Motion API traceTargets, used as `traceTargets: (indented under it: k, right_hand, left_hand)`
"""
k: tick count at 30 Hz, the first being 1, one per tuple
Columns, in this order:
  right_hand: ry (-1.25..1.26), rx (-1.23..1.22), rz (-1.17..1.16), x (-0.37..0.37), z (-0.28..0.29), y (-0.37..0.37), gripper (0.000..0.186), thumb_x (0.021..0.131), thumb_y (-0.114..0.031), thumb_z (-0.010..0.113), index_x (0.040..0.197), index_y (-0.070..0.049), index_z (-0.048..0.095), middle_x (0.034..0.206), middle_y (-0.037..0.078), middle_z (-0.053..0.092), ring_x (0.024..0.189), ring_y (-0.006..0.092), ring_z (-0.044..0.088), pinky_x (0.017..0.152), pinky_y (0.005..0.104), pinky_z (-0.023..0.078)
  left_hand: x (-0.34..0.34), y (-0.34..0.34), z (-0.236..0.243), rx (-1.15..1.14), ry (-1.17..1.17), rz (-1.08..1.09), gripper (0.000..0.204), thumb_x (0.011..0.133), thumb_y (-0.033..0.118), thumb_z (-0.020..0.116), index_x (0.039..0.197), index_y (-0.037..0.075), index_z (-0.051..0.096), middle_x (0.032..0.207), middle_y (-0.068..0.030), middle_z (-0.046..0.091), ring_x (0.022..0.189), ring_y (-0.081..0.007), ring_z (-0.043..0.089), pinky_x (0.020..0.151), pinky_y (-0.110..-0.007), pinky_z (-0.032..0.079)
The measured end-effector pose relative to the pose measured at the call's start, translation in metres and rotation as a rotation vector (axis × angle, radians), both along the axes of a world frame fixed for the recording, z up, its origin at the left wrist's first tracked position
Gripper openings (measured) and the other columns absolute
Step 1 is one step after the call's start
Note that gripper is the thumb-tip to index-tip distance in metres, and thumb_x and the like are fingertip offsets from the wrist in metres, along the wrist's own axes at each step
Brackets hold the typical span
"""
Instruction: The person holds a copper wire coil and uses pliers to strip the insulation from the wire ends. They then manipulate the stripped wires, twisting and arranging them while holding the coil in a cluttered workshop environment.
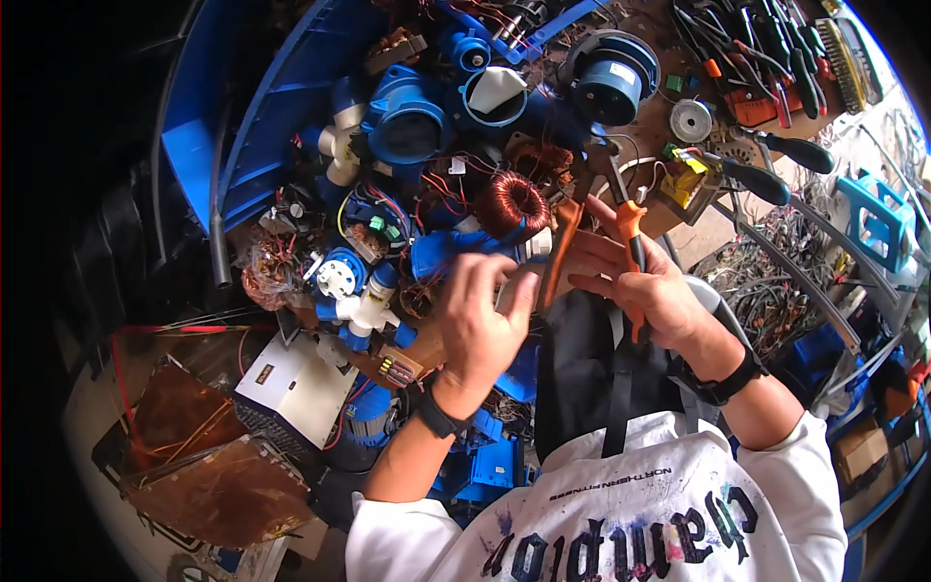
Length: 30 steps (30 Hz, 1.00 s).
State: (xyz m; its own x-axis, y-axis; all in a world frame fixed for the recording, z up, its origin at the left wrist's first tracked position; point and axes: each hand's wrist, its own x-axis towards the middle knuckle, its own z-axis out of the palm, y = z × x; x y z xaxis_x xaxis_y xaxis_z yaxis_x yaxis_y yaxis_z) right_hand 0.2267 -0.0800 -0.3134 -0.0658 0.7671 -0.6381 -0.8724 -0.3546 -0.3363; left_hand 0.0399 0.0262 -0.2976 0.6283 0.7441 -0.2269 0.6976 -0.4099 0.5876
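Note:
My right hand (648, 291) is closed around a pair of pliers (632, 233) with orange and black handles, which stand spread apart. The metal jaws point away from me, toward the cluttered bench. My left hand (475, 325) hovers just left of the pliers, its fingers curled and slightly blurred. Its fingertips are hidden, so what they hold, if anything, does not show. Beyond both hands lies a copper-wound ring coil (519, 205), apart from my left hand. Blue housings and loose wires surround it.
Blue motor housings (405, 121) crowd the far side. Several hand tools (766, 58) lie at the far right, near a metal disc (690, 120). A white box (293, 388) and brown sheets (218, 490) sit at the left. A wire heap (761, 276) and a blue stool (876, 221) are at the right.

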Motion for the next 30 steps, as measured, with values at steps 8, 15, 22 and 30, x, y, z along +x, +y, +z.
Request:
traceTargets:
  k: [8, 15, 22, 30]
  right_hand:
    - [-0.133, -0.108, 0.172, -0.014, -0.025, -0.003, 0.061, 0.078, 0.008, 0.049, 0.137, -0.008, 0.042, 0.113, 0.006, 0.061, 0.102, 0.0143, 0.058, 0.089, 0.0304, 0.046]
    - [-0.352, -0.224, 0.454, -0.010, -0.039, 0.002, 0.050, 0.076, 0.007, 0.049, 0.125, -0.007, 0.049, 0.100, 0.005, 0.062, 0.092, 0.0144, 0.060, 0.081, 0.0297, 0.048]
    - [-0.454, -0.259, 0.566, -0.012, -0.028, 0.020, 0.028, 0.086, -0.002, 0.052, 0.114, -0.004, 0.054, 0.072, 0.006, 0.060, 0.061, 0.0113, 0.057, 0.056, 0.0278, 0.044]
    - [-0.927, -0.114, 0.552, -0.019, -0.040, 0.018, 0.034, 0.090, -0.008, 0.052, 0.123, -0.002, 0.051, 0.101, 0.024, 0.065, 0.105, 0.0376, 0.061, 0.086, 0.0395, 0.047]
  left_hand:
    - [0.015, 0.034, -0.038, 0.069, 0.137, -0.151, 0.099, 0.061, 0.017, 0.087, 0.142, 0.001, 0.031, 0.138, -0.0216, 0.042, 0.126, -0.0368, 0.044, 0.106, -0.042, 0.038]
    - [0.018, 0.039, -0.058, 0.032, 0.044, -0.119, 0.098, 0.062, 0.017, 0.087, 0.142, 0.002, 0.030, 0.132, -0.0218, 0.047, 0.123, -0.0375, 0.047, 0.104, -0.042, 0.040]
    - [0.016, 0.037, -0.060, 0.061, 0.050, -0.122, 0.096, 0.063, 0.017, 0.086, 0.141, 0.002, 0.031, 0.131, -0.0220, 0.048, 0.121, -0.0377, 0.049, 0.103, -0.042, 0.041]
    - [0.019, 0.040, -0.057, 0.070, 0.069, -0.136, 0.096, 0.063, 0.018, 0.086, 0.141, 0.002, 0.033, 0.130, -0.0215, 0.049, 0.120, -0.0374, 0.050, 0.100, -0.042, 0.043]
